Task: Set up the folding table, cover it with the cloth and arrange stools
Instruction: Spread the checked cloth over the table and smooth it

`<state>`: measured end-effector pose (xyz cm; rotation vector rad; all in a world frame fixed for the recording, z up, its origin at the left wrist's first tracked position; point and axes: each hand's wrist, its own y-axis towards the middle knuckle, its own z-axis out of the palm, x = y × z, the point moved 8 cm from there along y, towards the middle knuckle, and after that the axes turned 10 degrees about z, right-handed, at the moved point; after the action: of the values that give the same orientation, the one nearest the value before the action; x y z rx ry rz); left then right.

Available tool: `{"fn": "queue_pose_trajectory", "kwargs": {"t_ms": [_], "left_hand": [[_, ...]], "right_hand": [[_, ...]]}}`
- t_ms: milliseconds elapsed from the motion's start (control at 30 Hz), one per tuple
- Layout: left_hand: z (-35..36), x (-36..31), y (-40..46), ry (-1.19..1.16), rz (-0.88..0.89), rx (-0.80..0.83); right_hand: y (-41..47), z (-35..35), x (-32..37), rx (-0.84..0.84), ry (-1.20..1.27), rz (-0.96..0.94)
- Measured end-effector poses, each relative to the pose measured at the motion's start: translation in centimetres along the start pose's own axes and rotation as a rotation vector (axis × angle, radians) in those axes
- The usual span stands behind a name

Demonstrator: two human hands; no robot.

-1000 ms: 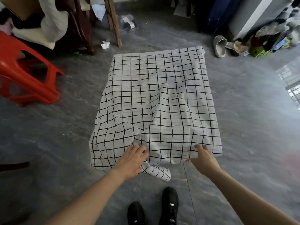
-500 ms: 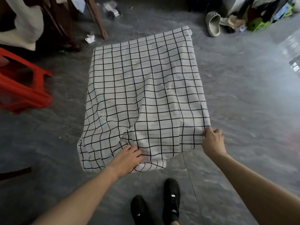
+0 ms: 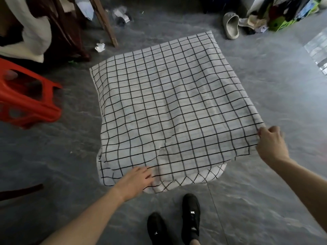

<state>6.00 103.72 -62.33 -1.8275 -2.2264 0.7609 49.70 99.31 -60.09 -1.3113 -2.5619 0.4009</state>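
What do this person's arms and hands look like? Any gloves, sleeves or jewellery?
Both arms are bare as far as the picture shows: no sleeves in sight. The left hand and right hand wear no gloves, and no watch, ring or bracelet can be seen, though the picture is a little blurred. Lower down, the person wears black shoes with small white marks.

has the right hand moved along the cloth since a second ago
Yes. The right hand went from the cloth's near edge out to its right corner, which it now pinches.
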Motion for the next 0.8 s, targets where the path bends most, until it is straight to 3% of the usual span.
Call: {"fn": "queue_pose_trajectory", "kwargs": {"t_ms": [100,233,367,433,600,800], "left_hand": [[-1.3,2.0,-1.3,-0.144,-0.25,-0.181],[-1.9,4.7,-3.2,-0.222,-0.523,-0.296],[1.2,4.7,-3.1,-0.145,-0.404,-0.072],[2.4,4.9,-3.2,-0.153,-0.41,-0.036],[2.8,6.2,-4.0,-0.227,-0.463,-0.099],[3.8,8.8,-6.2,-0.303,-0.617,-0.003]], "right_hand": [[-1.8,1.0,1.1,0.006,-0.165,-0.073],[-7.6,4.8,7.2,0.061,-0.215,-0.41],[-14.1,9.2,13.2,0.132,-0.252,-0.674],[-16.3,11.0,15.1,0.175,-0.287,-0.727],[-18.1,12.6,17.9,0.17,-0.309,-0.741],[-19.1,12.6,19.8,0.261,-0.304,-0.727]]}}
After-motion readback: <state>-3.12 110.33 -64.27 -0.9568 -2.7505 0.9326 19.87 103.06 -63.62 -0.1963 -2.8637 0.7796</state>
